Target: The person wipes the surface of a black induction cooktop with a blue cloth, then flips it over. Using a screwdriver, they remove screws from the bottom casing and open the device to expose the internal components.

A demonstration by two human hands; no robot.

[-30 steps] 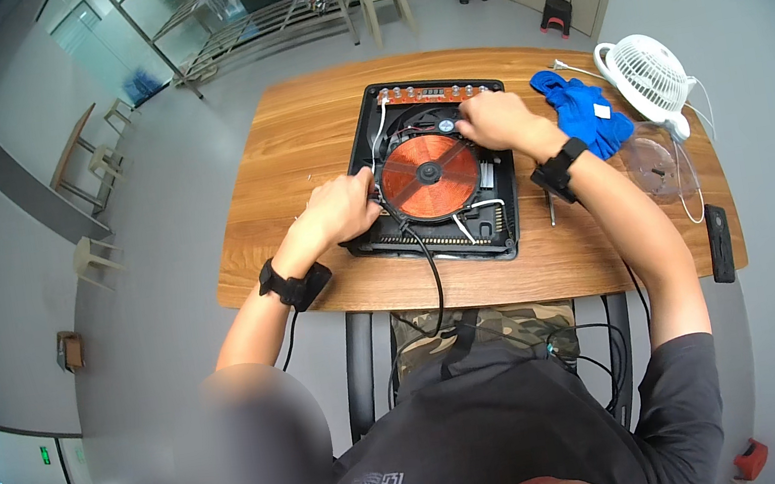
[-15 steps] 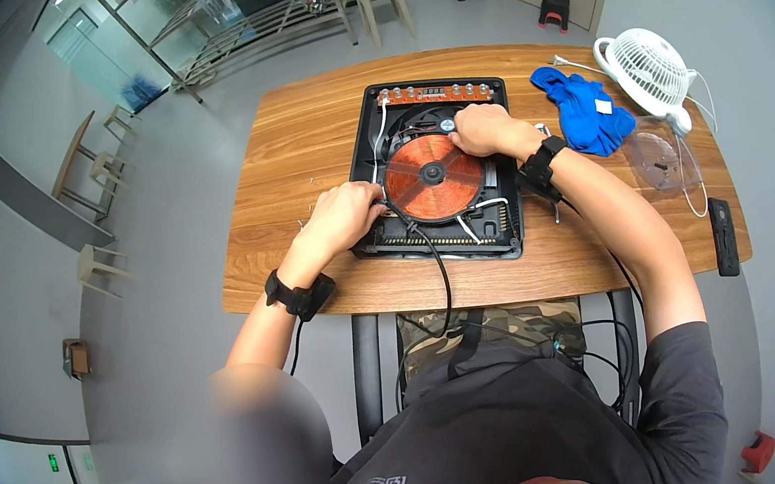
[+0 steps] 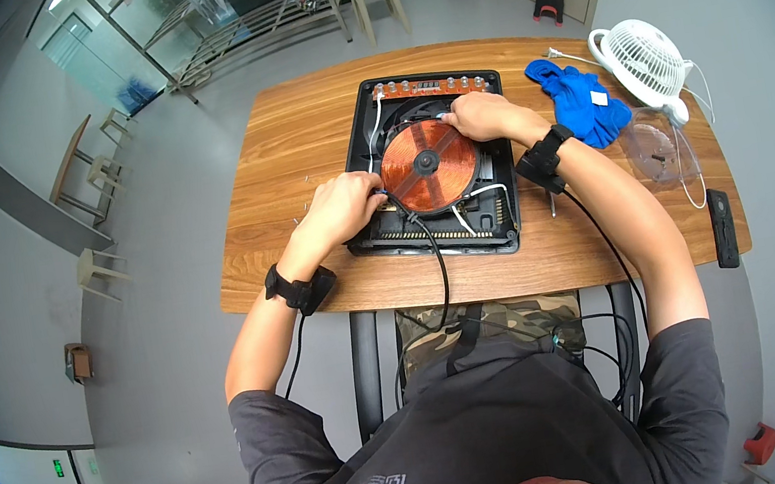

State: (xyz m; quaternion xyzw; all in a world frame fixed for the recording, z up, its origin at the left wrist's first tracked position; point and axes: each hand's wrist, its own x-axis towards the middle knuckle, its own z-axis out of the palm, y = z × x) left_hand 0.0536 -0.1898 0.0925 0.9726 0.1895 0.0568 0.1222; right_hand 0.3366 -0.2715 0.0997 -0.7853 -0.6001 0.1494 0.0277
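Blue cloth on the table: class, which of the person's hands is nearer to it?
Right. The right hand rests on the far edge of the copper coil, just left of the blue cloth. The left hand is at the coil's near left side, farther away.

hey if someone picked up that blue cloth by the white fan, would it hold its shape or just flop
The blue cloth lies crumpled in soft folds on the wooden table, so it would probably flop and drape. It looks thin, so likely light. Pushed, it would probably bunch rather than slide toward the white fan.
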